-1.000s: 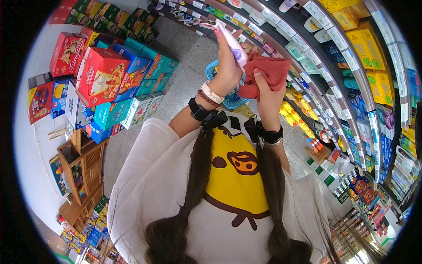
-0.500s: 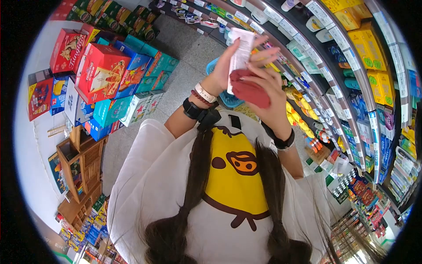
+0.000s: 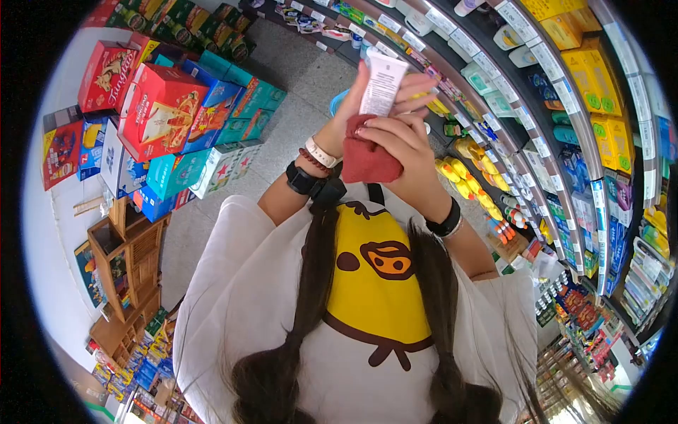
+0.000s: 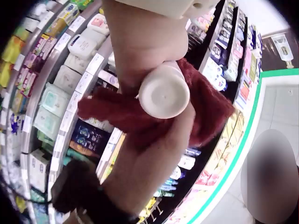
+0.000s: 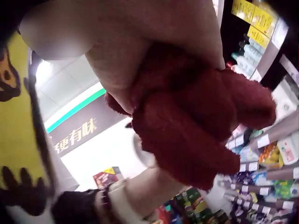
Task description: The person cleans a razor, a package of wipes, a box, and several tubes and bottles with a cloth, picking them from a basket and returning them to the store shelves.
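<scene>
A white squeeze tube with small print stands crimped end away from the body, in front of the person's chest. The left hand holds it, thumb along its left side and fingers reaching out behind it. The right hand grips a dark red cloth against the tube's lower part, fingers folded over the cloth. In the left wrist view the tube's round white cap faces the camera, with cloth bunched on both sides. The right wrist view shows the cloth hanging in folds below the right hand, hiding most of the tube.
Curved shop shelves with price labels and packaged goods run along the right. Stacked gift boxes stand at the left, above a wooden cabinet. A blue basket is partly hidden beyond the left hand. Grey floor lies between.
The tube has turned from slanting to nearly upright, its printed side now facing up. The right hand has brought the cloth leftward onto the tube's lower part and toward the left wrist.
</scene>
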Motion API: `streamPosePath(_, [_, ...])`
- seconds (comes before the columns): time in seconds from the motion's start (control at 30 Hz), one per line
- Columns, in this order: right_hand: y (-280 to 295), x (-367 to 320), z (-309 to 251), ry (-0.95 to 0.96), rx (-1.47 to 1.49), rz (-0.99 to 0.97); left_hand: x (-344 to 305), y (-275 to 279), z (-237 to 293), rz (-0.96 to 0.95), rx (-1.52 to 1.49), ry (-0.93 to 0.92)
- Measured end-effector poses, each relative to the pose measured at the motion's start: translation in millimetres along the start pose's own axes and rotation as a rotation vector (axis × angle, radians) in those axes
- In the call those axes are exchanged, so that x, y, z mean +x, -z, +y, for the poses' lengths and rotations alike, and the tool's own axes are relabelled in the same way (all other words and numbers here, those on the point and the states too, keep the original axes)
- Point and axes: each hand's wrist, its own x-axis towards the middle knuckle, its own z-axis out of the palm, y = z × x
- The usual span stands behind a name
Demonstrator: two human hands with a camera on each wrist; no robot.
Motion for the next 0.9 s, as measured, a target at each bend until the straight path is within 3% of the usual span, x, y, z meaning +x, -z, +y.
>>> streamPosePath(0.07, [2, 11, 2, -0.020, -0.105, 0.131, -6, -10, -1, -0.086, 0.022, 0.093])
streamPosePath(0.17, [4, 39, 18, -0.058, -0.154, 0.319, 4, 30, -8, -0.272, -0.421, 0.036])
streamPosePath(0.27, [2, 51, 26, -0.150, -0.117, 0.416, 2, 11, 1, -0.192, -0.422, -0.019])
streamPosePath(0.4, [2, 29, 12, 0.011, -0.179, 0.180, 1, -2, 0, -0.090, -0.339, -0.088])
streamPosePath(0.53, [31, 6, -1, -0.095, 0.075, -0.078, -3, 10, 3, 0.052, -0.325, -0.122])
streamPosePath(0.63, [43, -12, -4, -0.370, 0.365, 0.029, -1, 39, 9, 0.245, -0.365, -0.191])
streamPosePath(0.67, [40, -20, 1, -0.402, 0.400, 0.147, -3, 36, 9, 0.369, -0.269, -0.176])
streamPosePath(0.77, [45, -14, 10, -0.196, 0.117, 0.164, -3, 47, 9, 0.285, 0.073, 0.008])
streamPosePath(0.8, [48, -9, 7, -0.080, -0.013, 0.074, -1, 48, 6, 0.311, 0.166, 0.049])
streamPosePath(0.9, [27, -11, 16, 0.026, -0.152, -0.011, 2, 20, 3, 0.226, 0.036, 0.151])
